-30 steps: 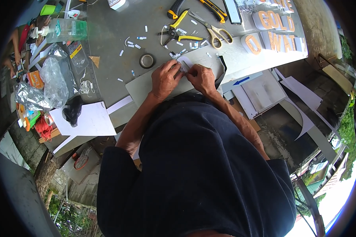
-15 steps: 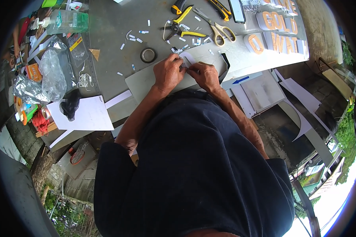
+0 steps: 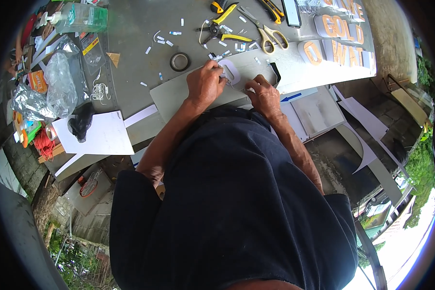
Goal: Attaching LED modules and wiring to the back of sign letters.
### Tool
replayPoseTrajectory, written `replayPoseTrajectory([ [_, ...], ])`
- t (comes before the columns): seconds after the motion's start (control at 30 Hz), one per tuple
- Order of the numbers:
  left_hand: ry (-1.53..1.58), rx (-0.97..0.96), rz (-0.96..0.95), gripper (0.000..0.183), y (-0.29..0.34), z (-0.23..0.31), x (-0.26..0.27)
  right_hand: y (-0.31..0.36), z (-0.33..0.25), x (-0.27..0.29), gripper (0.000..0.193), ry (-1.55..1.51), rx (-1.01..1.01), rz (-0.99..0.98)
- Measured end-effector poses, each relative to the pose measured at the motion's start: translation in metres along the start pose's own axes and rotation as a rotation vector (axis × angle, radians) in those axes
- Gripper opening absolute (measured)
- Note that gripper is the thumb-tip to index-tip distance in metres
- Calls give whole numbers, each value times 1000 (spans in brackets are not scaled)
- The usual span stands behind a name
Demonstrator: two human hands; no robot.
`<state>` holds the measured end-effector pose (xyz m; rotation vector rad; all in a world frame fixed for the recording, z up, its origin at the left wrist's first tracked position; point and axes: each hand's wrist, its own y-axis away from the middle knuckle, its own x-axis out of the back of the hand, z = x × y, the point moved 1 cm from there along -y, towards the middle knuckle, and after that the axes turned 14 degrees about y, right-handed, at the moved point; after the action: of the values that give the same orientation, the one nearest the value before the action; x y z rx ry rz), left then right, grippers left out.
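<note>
A small white ring-shaped cut-out (image 3: 230,73) lies on a grey board (image 3: 179,94) at the table's near edge. My left hand (image 3: 205,84) presses down on the cut-out's left side with its fingertips. To the right, my right hand (image 3: 263,94) rests on the board, fingers curled and pinching the cut-out's lower edge. What sits under its fingertips is hidden. My dark shirt fills the lower half of the view.
Yellow-handled pliers (image 3: 222,26), scissors (image 3: 268,36), a tape roll (image 3: 180,61) and several white scraps lie beyond the board. Orange-faced cut-out letters (image 3: 340,41) sit at right. Plastic bags (image 3: 60,84) and a white sheet (image 3: 99,135) crowd the left. Cut panels (image 3: 353,121) lie below at right.
The view has shifted so the table sits lower in the picture. Both hands stay on the white cut-out; the right hand has edged slightly right.
</note>
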<state>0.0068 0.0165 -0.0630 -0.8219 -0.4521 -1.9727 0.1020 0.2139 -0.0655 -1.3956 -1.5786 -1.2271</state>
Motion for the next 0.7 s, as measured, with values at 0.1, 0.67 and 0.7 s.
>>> replayPoseTrajectory([
  [0.1,-5,-1,8,28,0,-2,0,-4,3,4,23,107,54,30],
  [0.67,-10,-8,15,24,1,-7,-4,-59,5,15,9,-93,311,86],
  [0.7,-6,-8,11,24,0,-7,-4,-64,7,13,9,-95,333,71],
])
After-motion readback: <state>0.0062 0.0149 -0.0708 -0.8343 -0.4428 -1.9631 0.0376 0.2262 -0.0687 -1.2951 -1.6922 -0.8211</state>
